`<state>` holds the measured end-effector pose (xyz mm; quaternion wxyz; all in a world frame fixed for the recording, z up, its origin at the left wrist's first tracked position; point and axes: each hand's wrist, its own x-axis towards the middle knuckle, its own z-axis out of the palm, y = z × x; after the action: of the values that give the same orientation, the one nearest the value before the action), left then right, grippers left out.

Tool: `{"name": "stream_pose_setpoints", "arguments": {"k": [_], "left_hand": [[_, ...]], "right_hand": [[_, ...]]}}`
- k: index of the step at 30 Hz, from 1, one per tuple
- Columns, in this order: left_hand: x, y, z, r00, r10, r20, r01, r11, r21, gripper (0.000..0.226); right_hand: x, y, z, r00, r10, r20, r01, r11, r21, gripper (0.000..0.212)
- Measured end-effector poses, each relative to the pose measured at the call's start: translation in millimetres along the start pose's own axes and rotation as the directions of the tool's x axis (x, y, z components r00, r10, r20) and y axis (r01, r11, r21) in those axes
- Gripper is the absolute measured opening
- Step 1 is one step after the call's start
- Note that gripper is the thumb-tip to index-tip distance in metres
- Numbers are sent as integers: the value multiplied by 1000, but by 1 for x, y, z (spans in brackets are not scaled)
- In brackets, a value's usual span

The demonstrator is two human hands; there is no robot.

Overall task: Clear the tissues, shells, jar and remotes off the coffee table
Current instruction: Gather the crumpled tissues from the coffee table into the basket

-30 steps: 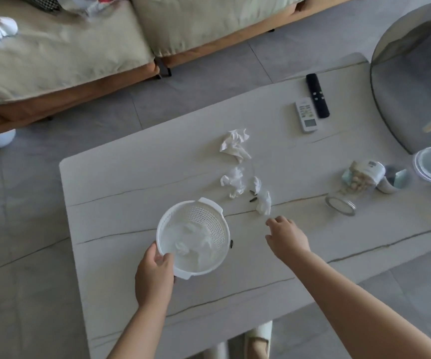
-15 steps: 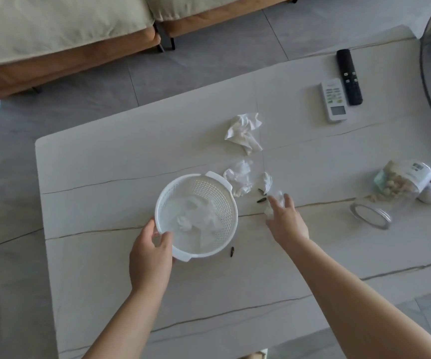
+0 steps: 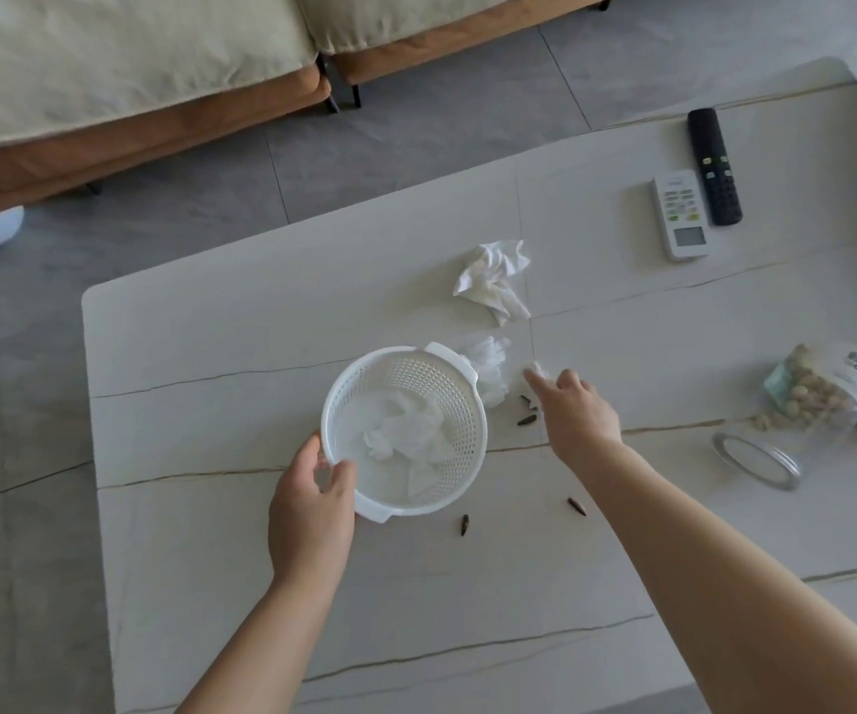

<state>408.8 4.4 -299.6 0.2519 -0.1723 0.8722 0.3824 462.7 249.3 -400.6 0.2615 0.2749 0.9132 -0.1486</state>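
Left hand [image 3: 310, 512] grips the colander [image 3: 405, 429] rim; right hand [image 3: 578, 414] pinches a small tissue [image 3: 537, 370].

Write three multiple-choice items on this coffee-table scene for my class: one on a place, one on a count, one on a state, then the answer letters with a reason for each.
1. Where is the black remote?
A. beside the white remote
B. in the basket
C. on the sofa

2. How many remotes lie on the table?
A. one
B. two
C. four

3. How is the jar?
A. upright and lidded
B. on its side, open
C. in a hand

Answers:
1 A, the two lie side by side.
2 B, one black and one white.
3 B, it lies tipped, its mouth open.
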Motion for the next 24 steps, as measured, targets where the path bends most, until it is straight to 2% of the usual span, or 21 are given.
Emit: {"name": "stream_pose_setpoints", "arguments": {"k": [4,6,8,10,13,15,17,19,22,24], "left_hand": [[2,3,1,1000,-16,-5,16,1000,-15,30],[2,4,1,1000,-19,-11,18,999,-27,27],[1,5,1,1000,-13,-15,13,1000,-28,23],[-1,9,1,1000,-20,-21,19,999,-30,26],[-2,12,3,999,-28,-27,26,998,-61,30],[-3,13,3,1000,-20,-22,18,996,-86,26],[-4,14,3,999,-22,-25,20,995,-97,29],[-2,14,2,999,-27,-25,25,995,-100,31],[5,13,-3,999,-25,-29,23,996,-89,29],[10,12,-5,999,-21,-37,17,996,-85,32]], "right_hand": [[0,1,12,1000,12,-21,-11,999,30,31],[-3,6,14,993,105,-46,-91,964,250,25],[-9,5,5,969,233,-82,-151,819,554,24],[-17,-2,-10,947,248,-204,-49,739,672,24],[-41,-30,-37,916,59,-398,237,720,653,23],[-58,-51,-51,898,-144,-416,387,709,590,27],[-63,-65,-55,884,-273,-380,447,733,514,36],[-55,-69,-56,901,-226,-369,398,766,504,39],[-35,-56,-52,936,12,-352,216,768,603,33],[-23,-44,-44,954,100,-282,86,811,579,31]]}}
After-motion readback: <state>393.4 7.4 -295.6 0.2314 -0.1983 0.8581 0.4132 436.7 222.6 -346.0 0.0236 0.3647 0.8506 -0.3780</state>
